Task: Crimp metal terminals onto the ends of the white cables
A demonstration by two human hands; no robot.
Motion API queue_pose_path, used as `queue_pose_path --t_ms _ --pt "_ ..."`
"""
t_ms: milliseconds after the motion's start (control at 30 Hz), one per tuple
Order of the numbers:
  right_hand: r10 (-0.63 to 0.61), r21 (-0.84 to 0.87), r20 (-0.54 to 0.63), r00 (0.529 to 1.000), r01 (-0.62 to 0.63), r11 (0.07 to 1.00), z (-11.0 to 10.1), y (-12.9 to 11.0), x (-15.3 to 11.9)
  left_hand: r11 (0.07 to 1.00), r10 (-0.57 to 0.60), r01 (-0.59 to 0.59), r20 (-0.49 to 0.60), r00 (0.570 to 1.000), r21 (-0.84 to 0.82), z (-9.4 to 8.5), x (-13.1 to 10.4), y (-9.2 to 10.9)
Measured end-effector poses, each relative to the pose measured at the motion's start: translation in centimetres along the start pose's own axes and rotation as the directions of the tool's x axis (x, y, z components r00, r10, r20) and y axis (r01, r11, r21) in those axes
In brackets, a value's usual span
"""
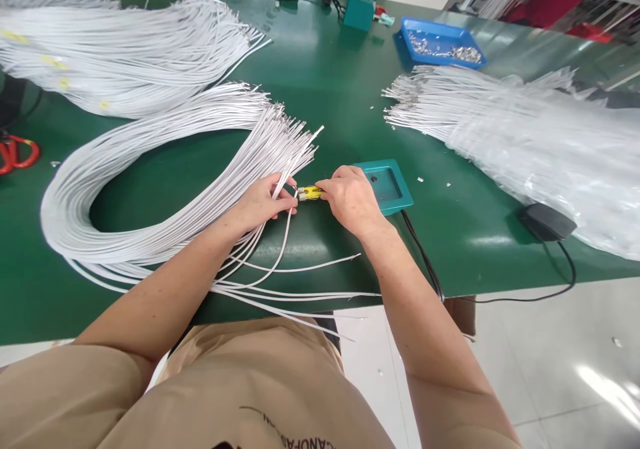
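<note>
Your forearms converge at the green bench's near edge, left hand (263, 202) pinching a white wire's (286, 230) end, right hand (350, 199) gripping the small yellow connector (310, 193) lying crosswise between them, teal fixture (387, 186) just beyond.

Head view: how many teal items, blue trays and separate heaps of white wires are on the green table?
Teal items: 2, the flat teal box beside the right hand, and the far teal box
Blue tray: 1
White wire heaps: 3
Total: 6
</note>
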State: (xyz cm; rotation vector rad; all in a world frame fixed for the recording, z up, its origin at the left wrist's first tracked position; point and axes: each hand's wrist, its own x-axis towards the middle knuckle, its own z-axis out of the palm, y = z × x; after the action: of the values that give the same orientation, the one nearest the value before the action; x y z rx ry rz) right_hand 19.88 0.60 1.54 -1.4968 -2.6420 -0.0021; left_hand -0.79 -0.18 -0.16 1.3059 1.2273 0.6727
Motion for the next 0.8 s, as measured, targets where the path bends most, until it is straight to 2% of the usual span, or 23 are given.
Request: queue_pose_path --t_ms 300,400,467,533,700,800 --pt "-0.006 0.001 0.056 0.998 0.006 1.000 -0.7 -0.2 0.0 0.996 0.002 0.002 -0.043 0.999 0.085 0.7 0.0 -0.4" --pt "0.083 0.001 -0.078 0.993 -0.083 0.997 -0.9 -0.2 -0.7 0.999 -0.003 0.004 -0.018 1.000 0.051 0.7 -0.1 -0.3" --pt "0.226 -0.023 -0.201 0.953 -0.235 0.972 -0.6 0.1 -1.3 0.999 -0.025 0.025 0.001 1.000 0.021 0.6 -0.2 -0.1" --pt "0.325 -0.039 -0.247 0.913 -0.345 0.938 0.1 0.6 -1.6 0.999 -0.050 0.050 0.010 0.999 -0.006 0.4 -0.2 0.2" --pt "0.364 -0.016 -0.230 0.902 -0.377 0.926 0.8 1.0 -1.6 0.996 -0.071 0.073 0.053 0.996 -0.044 -0.6 0.0 0.3" --pt "0.346 0.070 -0.258 0.902 -0.340 0.938 -0.5 -1.2 -1.9 0.996 -0.038 0.043 0.067 0.997 -0.080 -1.5 0.1 0.2"
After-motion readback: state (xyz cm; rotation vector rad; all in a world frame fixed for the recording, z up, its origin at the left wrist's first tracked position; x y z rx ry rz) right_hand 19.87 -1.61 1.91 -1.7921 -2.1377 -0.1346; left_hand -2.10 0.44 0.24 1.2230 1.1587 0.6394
